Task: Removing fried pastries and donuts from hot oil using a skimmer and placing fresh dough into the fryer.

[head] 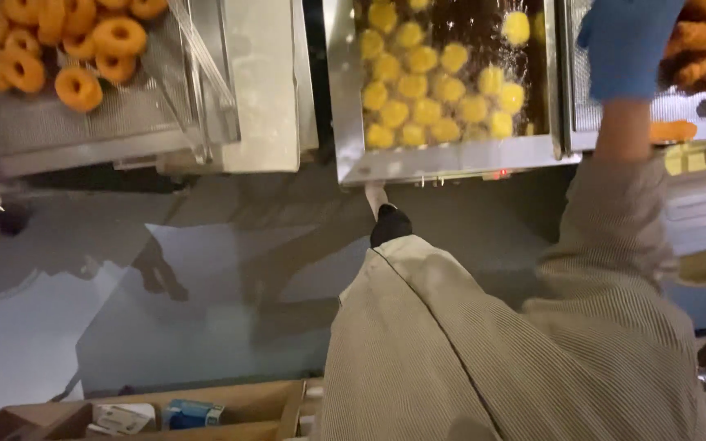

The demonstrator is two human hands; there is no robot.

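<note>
Ring doughnuts (59,45) lie golden on a wire tray (124,106) in the upper left of the frame. Pale dough rounds (435,82) float in the fryer (451,155) at upper centre. A wooden box (247,404) holding a small blue carton (192,413) sits at the lower left.

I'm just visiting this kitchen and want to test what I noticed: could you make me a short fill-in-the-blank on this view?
1. The right hand wears a ____ glove.
2. The pale yellow dough pieces float in the ____.
3. The browned rings at the upper left lie on a wire ____.

Missing words: blue; fryer; rack
</note>
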